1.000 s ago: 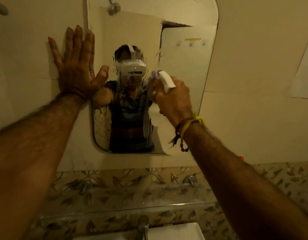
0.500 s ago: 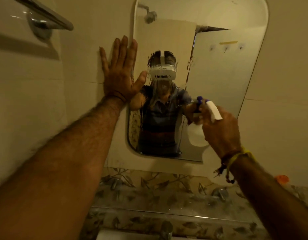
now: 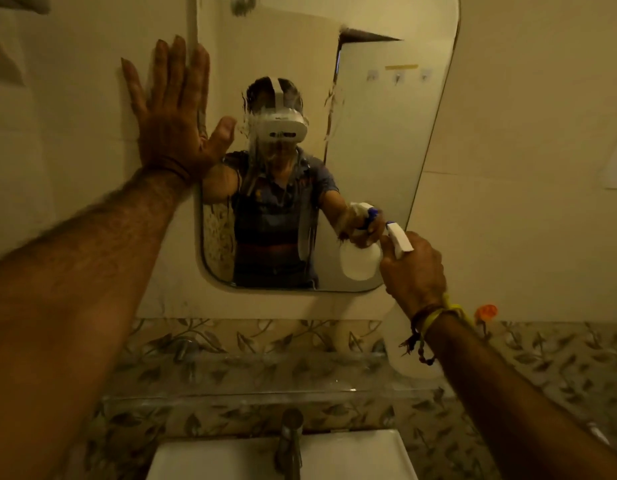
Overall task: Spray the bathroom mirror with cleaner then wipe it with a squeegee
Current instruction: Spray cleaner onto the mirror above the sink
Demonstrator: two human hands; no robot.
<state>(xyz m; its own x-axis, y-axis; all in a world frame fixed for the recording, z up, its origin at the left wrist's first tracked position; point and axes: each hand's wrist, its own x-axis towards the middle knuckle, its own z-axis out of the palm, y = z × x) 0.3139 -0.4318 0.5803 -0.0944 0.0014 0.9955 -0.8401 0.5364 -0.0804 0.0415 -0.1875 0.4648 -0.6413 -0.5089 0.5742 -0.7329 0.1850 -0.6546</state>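
Wall: cream tiles around the mirror; below the mirror runs a band of tiles with a leaf pattern.
Mirror: fixed on the wall, rounded corners; wet streaks run down its middle part, over the reflection of the person.
Sink: white, directly below the mirror, with a metal tap at its middle.
Glass shelf: between the mirror and the sink, along the leaf tiles.
Left hand: fingers spread, palm flat against the wall at the left edge of the mirror; the thumb lies over the glass.
Right hand: closed around the neck of the spray bottle, in front of the lower right corner of the mirror; thread bands are on the wrist.
Spray bottle: white, nozzle pointing at the mirror, close to the glass; its body hangs below the hand, partly hidden by the wrist.
Orange cap: right of the mirror, behind the right wrist; what it belongs to is not clear.
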